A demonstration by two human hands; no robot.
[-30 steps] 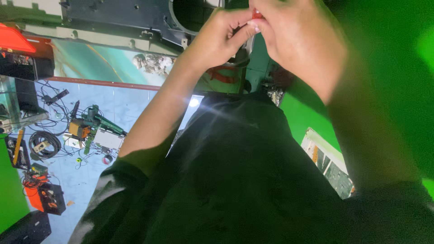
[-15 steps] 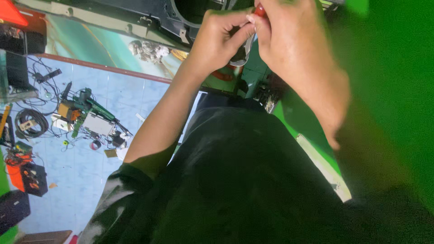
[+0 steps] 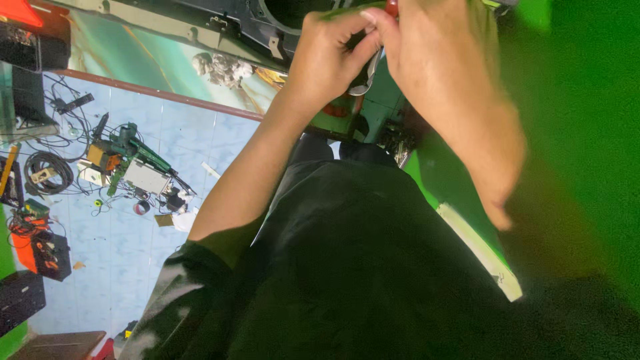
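At the top of the view, both hands meet just under a dark machine housing [image 3: 200, 23] with a round opening, and the work there looks to be in mid-course: nothing has come free of the housing that can be seen, and the small part between the hands is not yet set aside. How much is done cannot be judged beyond that, since the spot where the hands meet is partly hidden. The left hand [image 3: 330, 57] is curled tight, thumb and fingertips pinched together on a slim silvery metal piece [image 3: 373, 67] that hangs down between the two hands. The right hand [image 3: 443, 63] is closed as well, its fingers wrapped around a tool with a red handle [image 3: 392, 8], of which only a sliver shows at the frame's upper edge; what sort of tool it is cannot be told. The two hands touch or nearly touch at the fingertips. Below them lies the person's dark shirt [image 3: 360, 267], filling the lower middle. Far off to the left, on a pale blue tiled floor [image 3: 120, 247], sit a coil of cable [image 3: 47, 172], a green power tool [image 3: 130, 150] and a scatter of small parts, well apart from the hands.
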